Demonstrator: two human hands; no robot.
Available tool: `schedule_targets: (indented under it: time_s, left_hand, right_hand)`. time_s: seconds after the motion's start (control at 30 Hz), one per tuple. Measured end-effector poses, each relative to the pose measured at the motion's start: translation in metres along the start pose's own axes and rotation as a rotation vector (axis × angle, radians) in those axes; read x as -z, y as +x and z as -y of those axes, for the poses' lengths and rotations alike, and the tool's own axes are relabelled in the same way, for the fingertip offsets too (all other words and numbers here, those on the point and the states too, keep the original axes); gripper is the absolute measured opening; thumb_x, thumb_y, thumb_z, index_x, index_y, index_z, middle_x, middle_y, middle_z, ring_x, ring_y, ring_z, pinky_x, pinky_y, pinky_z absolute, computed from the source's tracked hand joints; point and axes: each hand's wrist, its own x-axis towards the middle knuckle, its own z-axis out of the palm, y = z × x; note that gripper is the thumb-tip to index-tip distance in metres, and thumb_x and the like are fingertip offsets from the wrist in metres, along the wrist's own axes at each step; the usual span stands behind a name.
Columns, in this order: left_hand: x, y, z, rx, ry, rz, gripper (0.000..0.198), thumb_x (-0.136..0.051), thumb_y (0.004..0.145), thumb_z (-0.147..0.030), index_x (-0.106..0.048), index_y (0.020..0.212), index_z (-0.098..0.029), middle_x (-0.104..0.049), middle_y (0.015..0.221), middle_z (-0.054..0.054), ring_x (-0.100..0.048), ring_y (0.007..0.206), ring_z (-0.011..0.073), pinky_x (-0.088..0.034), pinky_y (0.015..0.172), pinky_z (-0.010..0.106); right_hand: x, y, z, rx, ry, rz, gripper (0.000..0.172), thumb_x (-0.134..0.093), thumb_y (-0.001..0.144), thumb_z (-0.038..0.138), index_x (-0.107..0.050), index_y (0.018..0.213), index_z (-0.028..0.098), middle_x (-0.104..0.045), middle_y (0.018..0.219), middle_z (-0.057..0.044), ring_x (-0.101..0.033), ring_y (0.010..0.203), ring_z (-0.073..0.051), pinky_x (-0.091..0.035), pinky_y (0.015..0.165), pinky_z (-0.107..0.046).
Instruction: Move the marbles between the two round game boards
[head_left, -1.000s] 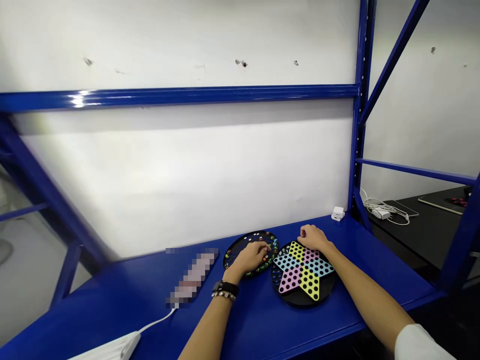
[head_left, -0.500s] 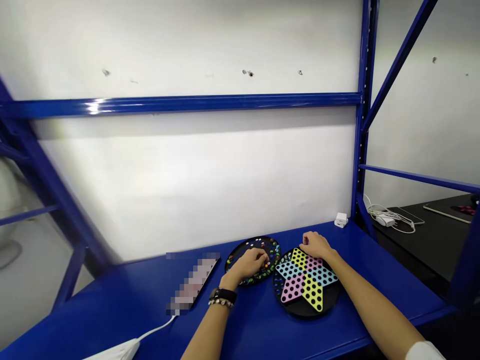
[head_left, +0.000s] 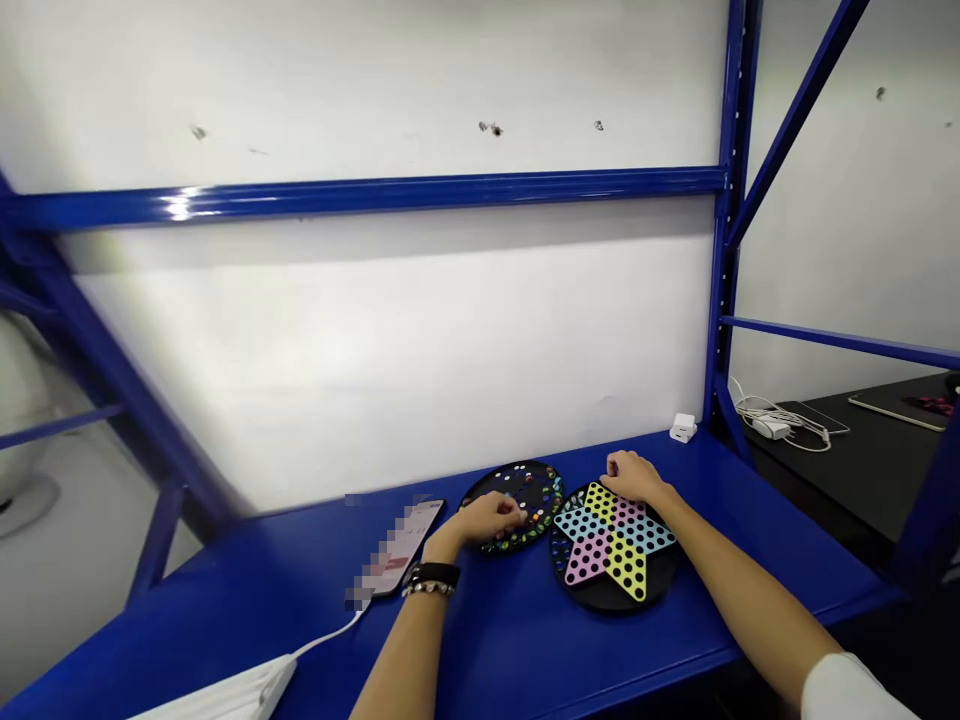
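A round black tray (head_left: 541, 482) with many small coloured marbles, most of them along its rim, lies on the blue table. Over its near left part is my left hand (head_left: 484, 520), fingers curled in a pinch; what they hold, if anything, is too small to make out. To the right lies a Chinese checkers board (head_left: 609, 530), a holed star in yellow, pink and blue on a round black base with marbles showing at its left side. At the board's far edge my right hand (head_left: 631, 476) is closed, its fingertips turned down and partly hidden.
A phone (head_left: 409, 545), partly pixelated, lies left of the tray, with a white cable running to a power strip (head_left: 232, 692). A white charger (head_left: 683, 428) stands at the back right. Blue rack posts and a white wall (head_left: 390, 340) bound the table (head_left: 510, 640).
My left hand has shifted slightly left over the marble tray. My right hand stays at the far edge of the board. The whole view has moved a little.
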Motion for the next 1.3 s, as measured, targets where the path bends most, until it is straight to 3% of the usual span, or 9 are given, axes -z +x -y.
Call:
schedule_targets:
  time_s: [0.1,0.3,0.6,0.73,1.3]
  left_hand:
    - [0.002,-0.006,-0.004,0.0,0.016,0.07,0.045,-0.06,0.068,-0.064,-0.065,0.072,-0.019,-0.064,0.067,0.0,-0.059,0.064,0.0168,-0.044,0.059,0.025]
    - [0.003,-0.008,-0.01,0.007,-0.017,0.115,0.05,-0.051,0.074,-0.067,-0.067,0.075,-0.019,-0.066,0.073,0.002,-0.06,0.065,0.0172,-0.045,0.061,0.027]
    - [0.001,-0.005,-0.002,-0.034,-0.017,0.161,0.033,-0.073,0.056,-0.041,-0.072,0.083,-0.021,-0.07,0.078,0.0,-0.063,0.076,0.0192,-0.044,0.066,0.025]
    - [-0.003,-0.002,0.001,-0.022,-0.032,0.169,0.032,-0.075,0.055,-0.042,-0.069,0.08,-0.022,-0.067,0.07,-0.002,-0.062,0.069,0.0184,-0.043,0.06,0.025]
    - [-0.018,-0.002,-0.018,-0.112,0.02,0.037,0.023,-0.065,0.069,-0.039,-0.063,0.085,-0.022,-0.064,0.072,-0.002,-0.058,0.065,0.0157,-0.039,0.058,0.024]
  right_hand:
    - [0.0,0.0,0.0,0.002,0.001,0.007,0.011,-0.06,0.082,0.031,-0.06,0.077,0.021,-0.066,0.084,-0.003,-0.058,0.079,-0.017,-0.031,0.062,-0.025]
    - [0.0,0.001,-0.002,0.019,0.008,0.005,0.012,-0.06,0.081,0.031,-0.059,0.076,0.021,-0.065,0.083,-0.003,-0.057,0.078,-0.017,-0.03,0.061,-0.024]
    - [-0.002,0.001,-0.004,0.041,0.03,0.0,0.014,-0.06,0.08,0.031,-0.055,0.072,0.021,-0.064,0.081,-0.003,-0.056,0.078,-0.018,-0.03,0.061,-0.026]
    - [-0.003,0.002,-0.005,0.051,0.032,-0.007,0.014,-0.06,0.08,0.031,-0.054,0.072,0.021,-0.065,0.082,-0.003,-0.055,0.076,-0.017,-0.03,0.061,-0.026]
    - [-0.003,0.002,-0.004,0.067,0.027,-0.006,0.015,-0.061,0.08,0.031,-0.054,0.072,0.021,-0.063,0.079,-0.002,-0.054,0.072,-0.016,-0.028,0.06,-0.026]
